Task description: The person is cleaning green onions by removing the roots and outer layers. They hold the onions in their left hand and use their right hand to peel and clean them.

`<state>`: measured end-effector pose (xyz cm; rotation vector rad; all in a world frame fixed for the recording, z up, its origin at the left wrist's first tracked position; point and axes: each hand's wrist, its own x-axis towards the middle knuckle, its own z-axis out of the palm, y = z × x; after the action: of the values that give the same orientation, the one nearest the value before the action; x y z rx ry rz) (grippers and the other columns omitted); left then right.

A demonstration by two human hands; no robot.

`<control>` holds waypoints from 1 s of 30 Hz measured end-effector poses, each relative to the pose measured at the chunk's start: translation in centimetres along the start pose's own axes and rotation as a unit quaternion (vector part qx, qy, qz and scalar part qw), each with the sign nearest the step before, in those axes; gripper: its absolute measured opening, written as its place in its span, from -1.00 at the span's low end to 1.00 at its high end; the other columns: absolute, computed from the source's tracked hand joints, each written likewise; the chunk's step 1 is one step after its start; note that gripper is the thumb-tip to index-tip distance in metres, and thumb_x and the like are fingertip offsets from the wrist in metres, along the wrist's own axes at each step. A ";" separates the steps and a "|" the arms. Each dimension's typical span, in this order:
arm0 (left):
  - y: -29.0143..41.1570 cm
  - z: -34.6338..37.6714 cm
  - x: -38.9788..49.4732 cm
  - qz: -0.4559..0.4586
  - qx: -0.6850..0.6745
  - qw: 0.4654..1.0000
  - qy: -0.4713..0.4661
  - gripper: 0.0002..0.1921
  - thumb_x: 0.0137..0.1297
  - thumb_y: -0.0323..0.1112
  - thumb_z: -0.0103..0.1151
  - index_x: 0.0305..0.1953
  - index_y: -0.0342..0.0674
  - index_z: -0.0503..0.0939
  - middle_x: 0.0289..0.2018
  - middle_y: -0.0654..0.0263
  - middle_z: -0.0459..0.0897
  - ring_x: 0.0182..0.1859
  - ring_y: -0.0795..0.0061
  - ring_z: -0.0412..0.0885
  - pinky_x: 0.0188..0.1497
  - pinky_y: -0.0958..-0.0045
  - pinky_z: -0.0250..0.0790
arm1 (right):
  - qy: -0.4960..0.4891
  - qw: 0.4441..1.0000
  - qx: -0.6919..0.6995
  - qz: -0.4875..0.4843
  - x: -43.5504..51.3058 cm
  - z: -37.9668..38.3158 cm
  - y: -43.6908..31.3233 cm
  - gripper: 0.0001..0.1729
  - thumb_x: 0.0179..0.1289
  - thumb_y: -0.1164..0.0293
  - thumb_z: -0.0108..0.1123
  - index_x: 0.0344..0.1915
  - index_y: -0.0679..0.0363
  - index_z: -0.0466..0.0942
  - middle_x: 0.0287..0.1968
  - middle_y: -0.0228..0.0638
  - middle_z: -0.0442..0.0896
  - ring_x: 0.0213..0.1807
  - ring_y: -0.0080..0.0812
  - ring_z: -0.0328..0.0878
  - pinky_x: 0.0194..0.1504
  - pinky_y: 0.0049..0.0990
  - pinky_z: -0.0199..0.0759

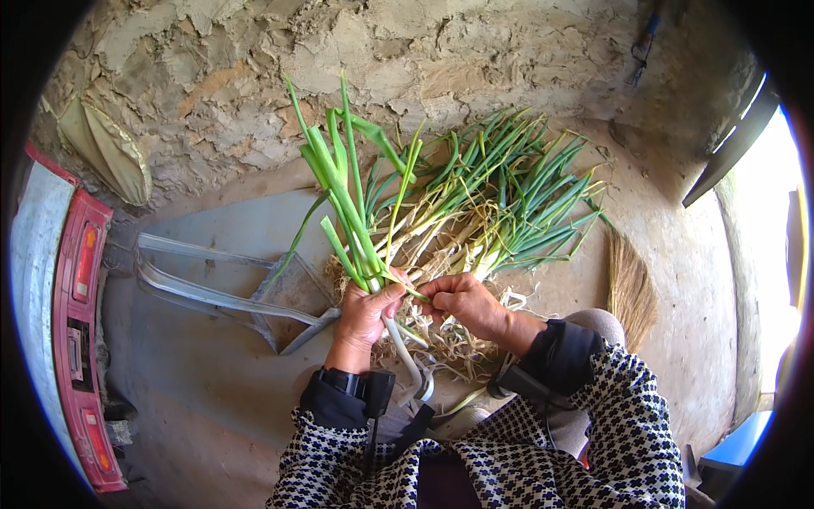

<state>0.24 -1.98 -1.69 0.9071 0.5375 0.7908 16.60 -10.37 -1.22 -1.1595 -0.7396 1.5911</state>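
My left hand (370, 313) is closed around a green onion (346, 203), its green leaves pointing up towards the wall and its white stem hanging below the fist. Beside it, my right hand (459, 301) pinches a thin green leaf strip (416, 294) that runs from the held stalk. Behind my hands a large heap of green onions (509, 197) lies on the floor, leaves towards the upper right, roots towards me. Pale peeled skins and roots (467, 353) are scattered under my right hand.
A metal dustpan (296, 305) with a long handle lies on the left. A straw broom (629, 286) is at the right. A rough mud wall (381, 57) stands behind. At the far left is a red vehicle part with lights (79, 273); a blue object (738, 439) is at lower right.
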 end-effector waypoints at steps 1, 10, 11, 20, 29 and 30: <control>0.0 0.0 0.0 -0.006 0.003 1.000 0.001 -0.82 0.06 -0.47 0.29 -0.28 -0.26 0.54 -0.38 0.27 0.58 -0.64 0.71 0.32 -0.63 0.71 0.12 | -0.017 1.000 0.009 -0.013 0.0 0.0 0.0 -0.75 0.03 0.58 -0.02 -0.29 0.35 0.57 -0.48 -0.38 0.59 -0.47 -0.59 0.47 -0.36 -0.61 0.37; 0.6 -0.6 0.3 0.024 -0.034 0.999 -0.009 -0.83 0.12 -0.36 0.26 -0.29 -0.21 0.51 -0.30 0.26 0.51 -0.62 0.69 0.28 -0.56 0.65 0.10 | -0.073 0.997 0.000 -0.027 -0.3 -0.9 -0.5 -0.70 -0.05 0.63 -0.01 -0.23 0.37 0.52 -0.42 -0.32 0.60 -0.34 -0.55 0.50 -0.22 -0.56 0.38; 0.6 -0.6 0.3 0.025 -0.036 0.999 0.002 -0.83 0.12 -0.36 0.26 -0.29 -0.21 0.51 -0.31 0.26 0.51 -0.63 0.69 0.28 -0.56 0.65 0.10 | -0.078 0.996 0.020 -0.039 -0.2 -0.8 -0.3 -0.70 -0.03 0.63 0.02 -0.21 0.37 0.51 -0.41 -0.32 0.60 -0.33 -0.55 0.50 -0.21 -0.56 0.38; 0.5 -0.4 0.3 0.029 -0.043 0.998 0.032 -0.85 0.13 -0.37 0.25 -0.30 -0.20 0.52 -0.32 0.26 0.53 -0.64 0.70 0.27 -0.58 0.65 0.09 | 0.001 0.993 -0.052 -0.106 0.1 -0.1 0.6 -0.84 0.21 0.50 0.15 -0.23 0.34 0.49 -0.42 -0.39 0.59 -0.39 -0.61 0.50 -0.29 -0.61 0.42; 0.1 0.5 0.1 0.011 -0.019 1.000 0.016 -0.83 0.11 -0.36 0.28 -0.27 -0.17 0.53 -0.31 0.26 0.54 -0.65 0.71 0.26 -0.59 0.66 0.10 | 0.061 0.979 -0.113 -0.157 -0.3 0.3 0.1 -0.89 0.20 0.52 0.14 -0.35 0.34 0.58 -0.48 -0.40 0.60 -0.43 -0.64 0.53 -0.37 -0.62 0.44; -0.1 0.6 0.0 0.000 -0.009 1.000 0.011 -0.83 0.11 -0.36 0.28 -0.27 -0.17 0.54 -0.31 0.26 0.55 -0.65 0.71 0.26 -0.59 0.66 0.11 | 0.063 0.978 -0.129 -0.154 -0.3 0.3 0.1 -0.89 0.20 0.52 0.14 -0.34 0.34 0.58 -0.49 -0.40 0.60 -0.43 -0.64 0.53 -0.37 -0.62 0.44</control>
<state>0.70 -2.27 -1.43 0.8825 0.5485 0.8055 16.26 -10.66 -1.09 -1.2484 -1.0110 1.1776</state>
